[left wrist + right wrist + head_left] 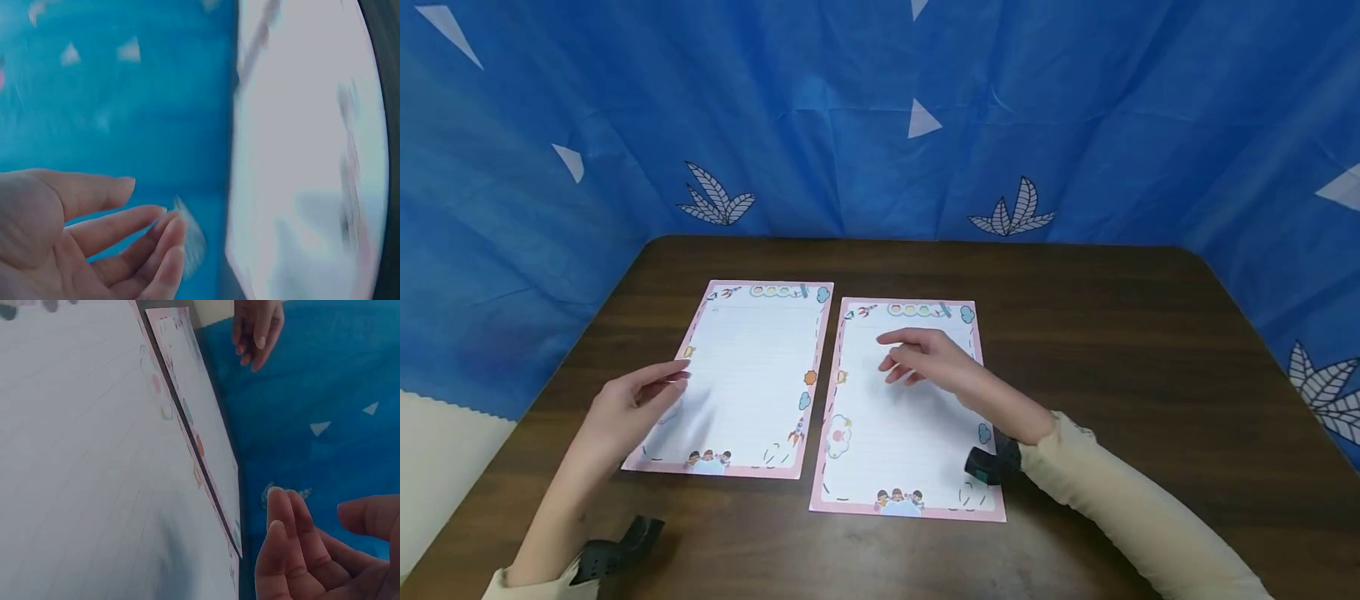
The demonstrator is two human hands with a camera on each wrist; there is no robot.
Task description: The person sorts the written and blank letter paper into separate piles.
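Two lined sheets of paper with pink printed borders lie side by side on a dark wooden table. Over the lower left edge of the left sheet (745, 375) hovers my left hand (632, 408), its fingers loosely bent and holding nothing. My right hand (936, 362) hangs above the right sheet (902, 450), fingers relaxed, and casts a soft shadow on it. In the left wrist view the left hand (119, 244) has a gap between thumb and fingers. The right wrist view shows the right hand (325, 550) with its thumb apart from the fingers.
The wooden table (1097, 358) stretches right of the sheets. A blue curtain (865, 125) with white triangles and leaf prints hangs behind and beside it. Black wrist cameras are strapped on the left wrist (617, 552) and right wrist (992, 463).
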